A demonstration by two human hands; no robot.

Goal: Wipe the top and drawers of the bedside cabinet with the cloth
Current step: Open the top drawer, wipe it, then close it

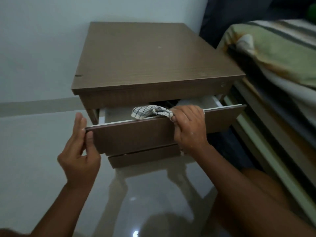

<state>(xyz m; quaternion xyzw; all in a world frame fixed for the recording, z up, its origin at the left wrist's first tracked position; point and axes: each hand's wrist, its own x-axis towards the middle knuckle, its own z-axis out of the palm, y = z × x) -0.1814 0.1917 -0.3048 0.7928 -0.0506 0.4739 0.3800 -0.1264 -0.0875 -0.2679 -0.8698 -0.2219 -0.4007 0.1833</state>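
Note:
A brown wooden bedside cabinet (145, 59) stands against the white wall. Its top drawer (133, 134) is pulled out towards me, showing a white inside. My left hand (80, 144) grips the left end of the drawer front, thumb in front and fingers behind. My right hand (188, 125) lies over the top edge of the drawer front and holds a white cloth with dark checks (148, 112). The cloth drapes over the edge into the drawer. A second drawer front (143, 158) sits below, nearly closed.
A bed with a striped green and white cover (280, 53) stands close on the right, its frame (256, 137) running beside the open drawer. A glossy pale tiled floor (34, 159) spreads to the left and below. My knee (259, 190) is at the lower right.

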